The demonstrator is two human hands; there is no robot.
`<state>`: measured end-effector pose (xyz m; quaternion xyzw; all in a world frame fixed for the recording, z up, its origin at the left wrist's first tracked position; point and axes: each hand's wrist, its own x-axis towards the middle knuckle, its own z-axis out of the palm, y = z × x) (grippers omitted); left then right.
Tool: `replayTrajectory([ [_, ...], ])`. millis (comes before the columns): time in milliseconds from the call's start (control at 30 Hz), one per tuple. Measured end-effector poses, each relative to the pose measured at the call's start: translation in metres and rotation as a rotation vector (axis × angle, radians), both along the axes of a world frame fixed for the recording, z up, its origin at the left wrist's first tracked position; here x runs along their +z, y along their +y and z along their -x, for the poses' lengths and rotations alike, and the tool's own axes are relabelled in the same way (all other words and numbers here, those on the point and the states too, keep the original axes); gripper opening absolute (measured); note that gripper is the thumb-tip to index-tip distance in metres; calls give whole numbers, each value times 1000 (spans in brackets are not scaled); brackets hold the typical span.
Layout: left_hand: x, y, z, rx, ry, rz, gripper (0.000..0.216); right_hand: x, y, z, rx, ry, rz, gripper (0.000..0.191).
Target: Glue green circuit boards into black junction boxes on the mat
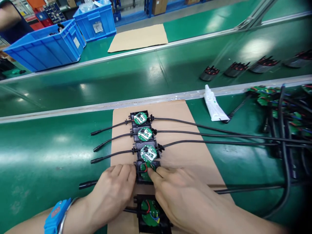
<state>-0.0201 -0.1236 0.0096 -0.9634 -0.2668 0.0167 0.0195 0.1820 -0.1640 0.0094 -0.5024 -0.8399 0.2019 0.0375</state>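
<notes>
My left hand is closed at the left edge of a small black plastic housing, its fingertips partly hidden. My right hand is closed at the right edge of the same housing, index fingertip on the green circuit board with a red wire. A black cable runs out left from under my left hand; a thicker cable leaves to the right. Behind stand three similar housings in a column, with round boards and cables. Another housing with a wired board lies nearer me.
Brown cardboard lies beneath the housings on the green table. A white tube and a heap of wired boards are at the right. Wire-wound metal cores stand behind. Blue bins and a person's arm show at the back left.
</notes>
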Motion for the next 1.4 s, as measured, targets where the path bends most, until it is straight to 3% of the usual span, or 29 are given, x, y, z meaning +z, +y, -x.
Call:
replayTrajectory([
  [167, 7, -14, -14, -36, 293, -259, 21, -1, 1, 3, 5, 0, -56, 27],
  [300, 6, -14, -5, 26, 172, -129, 37, 2, 0, 5, 2, -17, -23, 30],
  [400, 0, -14, 2, -4, 73, -44, 49, 5, 1, 3, -19, 9, -8, 28],
  [533, -2, -11, 0, -28, 4, 100, 41, 14, 3, -8, -48, 101, 111, 23],
  [633, 4, -3, -4, 20, -158, 205, 30, 22, 3, -19, -76, 149, 228, 35],
  [733, 5, 4, -6, -80, -282, 223, 24, 26, -1, -26, -142, 134, 302, 35],
  [867, -7, 7, -5, -244, -273, 216, 26, 21, -9, -25, -174, 65, 231, 14],
  [1000, -15, 5, -3, -241, -286, 192, 29, 15, -13, -21, -124, 76, 149, 20],
  [1233, -12, 1, -1, -230, -232, 206, 32, 12, 4, -24, -267, 147, 395, 30],
  [1400, -7, 2, -5, -204, -178, 260, 40, 7, 11, -25, -232, 49, 355, 31],
])
